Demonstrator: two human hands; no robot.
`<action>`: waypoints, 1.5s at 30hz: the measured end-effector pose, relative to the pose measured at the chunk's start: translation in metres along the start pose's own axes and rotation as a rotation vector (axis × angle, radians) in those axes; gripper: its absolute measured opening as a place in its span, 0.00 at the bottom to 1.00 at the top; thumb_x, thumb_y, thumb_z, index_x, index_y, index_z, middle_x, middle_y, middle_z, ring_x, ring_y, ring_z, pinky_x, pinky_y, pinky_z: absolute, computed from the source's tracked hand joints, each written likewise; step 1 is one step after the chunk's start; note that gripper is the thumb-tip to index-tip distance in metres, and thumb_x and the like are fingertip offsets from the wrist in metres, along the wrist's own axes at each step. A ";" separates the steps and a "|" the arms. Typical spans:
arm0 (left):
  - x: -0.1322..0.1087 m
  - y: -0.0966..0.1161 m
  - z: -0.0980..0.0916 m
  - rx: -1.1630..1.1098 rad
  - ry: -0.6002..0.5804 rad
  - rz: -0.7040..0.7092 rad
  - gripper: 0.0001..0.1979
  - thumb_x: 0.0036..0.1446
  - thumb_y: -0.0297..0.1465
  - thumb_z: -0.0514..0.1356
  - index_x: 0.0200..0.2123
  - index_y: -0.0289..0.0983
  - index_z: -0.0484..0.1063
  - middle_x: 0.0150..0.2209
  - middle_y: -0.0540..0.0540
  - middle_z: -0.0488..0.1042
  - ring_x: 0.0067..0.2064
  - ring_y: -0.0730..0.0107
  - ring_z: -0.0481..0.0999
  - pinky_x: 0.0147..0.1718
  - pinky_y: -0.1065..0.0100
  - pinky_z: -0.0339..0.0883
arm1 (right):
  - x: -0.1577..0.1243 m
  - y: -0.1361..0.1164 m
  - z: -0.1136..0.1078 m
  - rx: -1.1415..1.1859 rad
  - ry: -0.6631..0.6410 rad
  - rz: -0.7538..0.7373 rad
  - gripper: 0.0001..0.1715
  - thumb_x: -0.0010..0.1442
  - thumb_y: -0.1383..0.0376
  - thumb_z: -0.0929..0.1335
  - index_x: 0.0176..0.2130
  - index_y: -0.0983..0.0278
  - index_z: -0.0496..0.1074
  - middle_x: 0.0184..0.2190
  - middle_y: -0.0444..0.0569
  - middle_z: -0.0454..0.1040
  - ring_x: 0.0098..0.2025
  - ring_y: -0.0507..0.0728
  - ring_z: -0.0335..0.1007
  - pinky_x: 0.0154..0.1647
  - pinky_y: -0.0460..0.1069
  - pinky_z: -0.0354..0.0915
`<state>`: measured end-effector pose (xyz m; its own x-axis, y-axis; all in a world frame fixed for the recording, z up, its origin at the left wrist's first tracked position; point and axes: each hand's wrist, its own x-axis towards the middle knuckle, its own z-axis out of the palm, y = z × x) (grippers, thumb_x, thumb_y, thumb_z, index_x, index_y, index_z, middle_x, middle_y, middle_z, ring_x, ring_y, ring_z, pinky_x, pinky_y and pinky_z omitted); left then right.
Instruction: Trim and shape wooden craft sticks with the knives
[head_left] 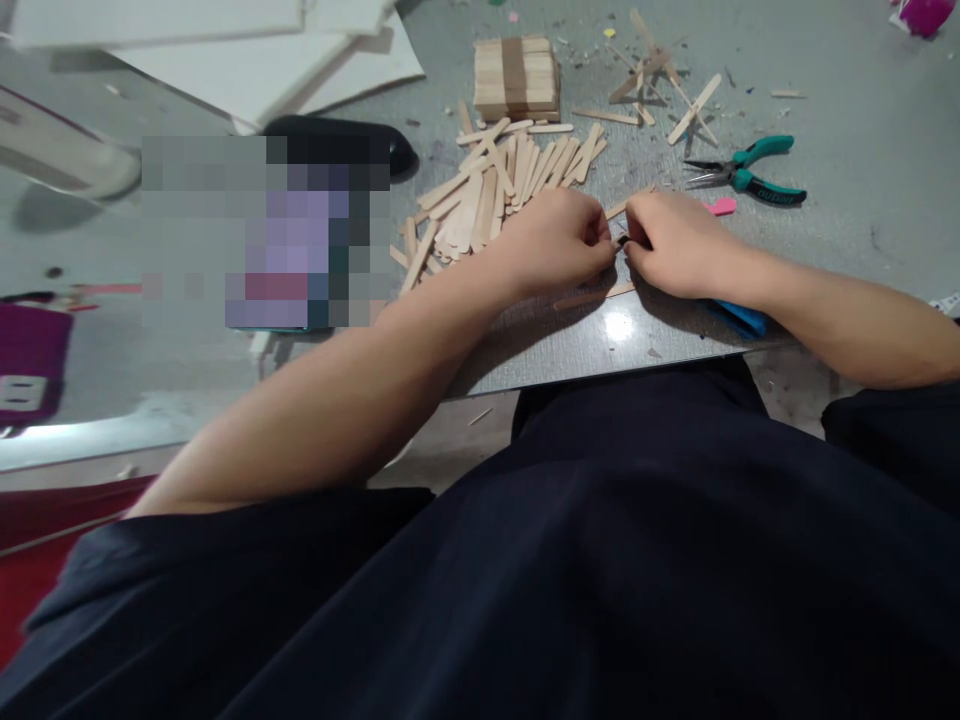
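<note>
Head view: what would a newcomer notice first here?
The left hand and right hand meet fingertip to fingertip, pinching a small dark piece. Behind the left hand lies a loose pile of wooden sticks, and teal-handled pliers lie beyond the right hand.

Loose stick pile [495,185] lies mid-tabletop [847,100], with the bundled stack [516,78] just behind it and the boards [247,50] far back left. Pliers [750,170] lie right of the pile, crossed sticks [652,70] behind them. Left hand [559,240] and right hand [675,245] meet just before the pile, over a single stick [592,296] near the front edge.
</note>
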<state>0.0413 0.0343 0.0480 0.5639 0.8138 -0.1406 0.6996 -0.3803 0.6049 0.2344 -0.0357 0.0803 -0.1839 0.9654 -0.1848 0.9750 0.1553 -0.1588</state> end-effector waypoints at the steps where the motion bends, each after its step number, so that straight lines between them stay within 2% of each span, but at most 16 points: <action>1: 0.000 -0.001 0.001 0.020 0.016 0.008 0.05 0.62 0.29 0.71 0.34 0.43 0.81 0.32 0.44 0.85 0.51 0.46 0.92 0.59 0.54 0.85 | 0.001 0.000 0.001 0.023 0.003 0.010 0.18 0.81 0.67 0.68 0.60 0.57 0.86 0.66 0.61 0.92 0.68 0.76 0.87 0.65 0.64 0.77; 6: 0.001 -0.005 0.006 0.020 0.041 0.033 0.08 0.61 0.25 0.70 0.32 0.44 0.77 0.31 0.45 0.82 0.52 0.47 0.91 0.57 0.55 0.85 | 0.009 0.005 0.007 0.136 0.031 0.015 0.07 0.75 0.69 0.73 0.45 0.57 0.81 0.54 0.60 0.92 0.61 0.76 0.89 0.61 0.64 0.78; 11: 0.001 -0.004 0.004 -0.036 0.024 0.023 0.12 0.59 0.22 0.70 0.30 0.44 0.74 0.28 0.48 0.78 0.50 0.48 0.90 0.56 0.55 0.84 | 0.009 0.005 0.010 0.162 0.028 0.007 0.14 0.75 0.71 0.71 0.39 0.55 0.68 0.52 0.59 0.91 0.61 0.71 0.88 0.59 0.61 0.75; 16: 0.000 0.003 0.000 -0.019 -0.033 -0.007 0.11 0.63 0.23 0.70 0.30 0.42 0.77 0.27 0.48 0.80 0.42 0.55 0.88 0.54 0.57 0.82 | 0.010 0.009 0.013 0.184 0.035 -0.020 0.17 0.74 0.72 0.71 0.39 0.54 0.62 0.53 0.58 0.89 0.61 0.70 0.87 0.60 0.60 0.73; 21: 0.000 0.004 0.000 -0.014 -0.041 -0.004 0.14 0.68 0.23 0.66 0.29 0.42 0.75 0.27 0.48 0.81 0.37 0.61 0.85 0.51 0.58 0.79 | 0.015 0.020 0.023 0.238 0.078 -0.059 0.13 0.72 0.71 0.71 0.40 0.54 0.68 0.49 0.58 0.88 0.59 0.72 0.86 0.61 0.63 0.75; 25: 0.003 -0.001 0.001 -0.049 -0.041 0.022 0.12 0.65 0.25 0.69 0.29 0.42 0.77 0.26 0.48 0.80 0.36 0.60 0.85 0.49 0.58 0.80 | 0.018 0.025 0.028 0.275 0.111 -0.075 0.11 0.73 0.70 0.73 0.41 0.54 0.70 0.46 0.55 0.86 0.57 0.72 0.85 0.61 0.63 0.75; 33: 0.001 0.000 0.001 -0.033 -0.040 0.004 0.09 0.64 0.26 0.70 0.30 0.41 0.80 0.27 0.47 0.82 0.41 0.55 0.89 0.55 0.56 0.83 | 0.014 0.019 0.023 0.254 0.101 -0.043 0.18 0.74 0.73 0.72 0.39 0.54 0.63 0.46 0.55 0.85 0.58 0.71 0.85 0.61 0.62 0.75; 38: 0.002 0.001 0.000 -0.025 -0.053 0.001 0.08 0.64 0.27 0.69 0.31 0.41 0.80 0.26 0.47 0.81 0.41 0.56 0.89 0.55 0.58 0.83 | 0.011 0.017 0.020 0.241 0.096 -0.048 0.20 0.75 0.71 0.72 0.38 0.53 0.61 0.48 0.56 0.86 0.58 0.71 0.84 0.60 0.63 0.74; 45: 0.001 0.001 0.000 -0.052 -0.051 0.000 0.09 0.64 0.27 0.69 0.30 0.42 0.78 0.26 0.47 0.82 0.39 0.58 0.87 0.53 0.59 0.83 | 0.013 0.022 0.024 0.252 0.117 -0.050 0.11 0.76 0.69 0.73 0.42 0.55 0.71 0.47 0.56 0.86 0.58 0.72 0.84 0.61 0.63 0.75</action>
<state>0.0424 0.0349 0.0486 0.5868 0.7895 -0.1796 0.6766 -0.3563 0.6444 0.2500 -0.0244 0.0513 -0.2008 0.9778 -0.0597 0.9005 0.1603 -0.4042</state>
